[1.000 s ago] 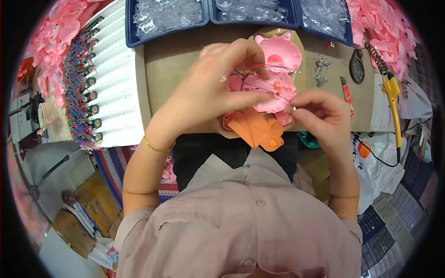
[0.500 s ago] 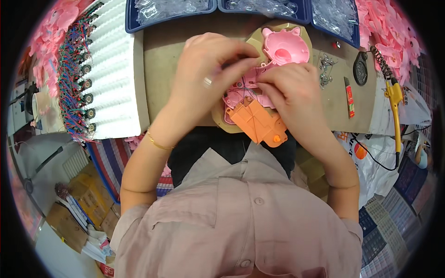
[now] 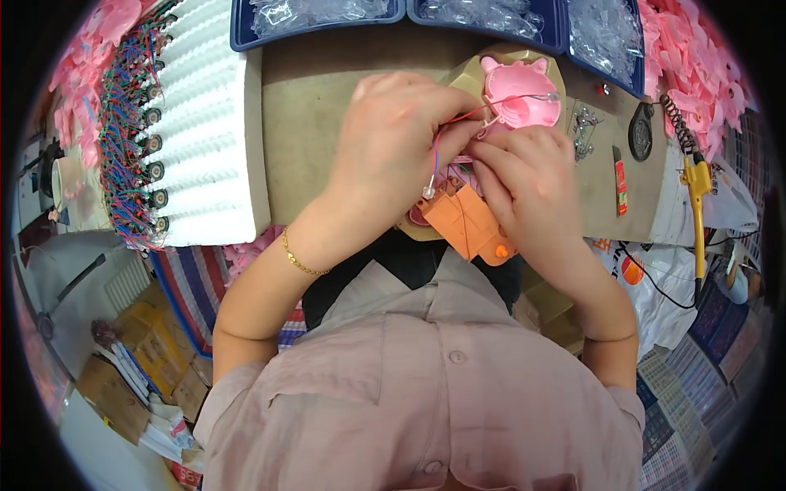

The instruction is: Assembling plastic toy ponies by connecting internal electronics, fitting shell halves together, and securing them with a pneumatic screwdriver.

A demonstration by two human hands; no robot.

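While the left hand [image 3: 397, 135] pinches red and blue wires [image 3: 508, 100], the right hand [image 3: 528, 176] bunches just beside it, its hold hidden. Toward the table's [image 3: 311, 123] near edge lie an open pink shell [image 3: 521, 84] and orange casing [image 3: 468, 222]; wiring seems partly done, ends loose. Far-edge blue trays [image 3: 248, 38] hold clear plastic parts [image 3: 606, 41].

glossy plastic pink shell [image 3: 524, 80], smooth plastic orange casing [image 3: 468, 224] (shirt [image 3: 393, 393] in matt cloth)

This is a workshop. At the table [image 3: 311, 106] are blue bins [image 3: 319, 33] full of clear plastic bits, a big heap of pink parts [image 3: 696, 65], lots of coloured wires [image 3: 127, 147] and a yellow soldering tool [image 3: 697, 180].
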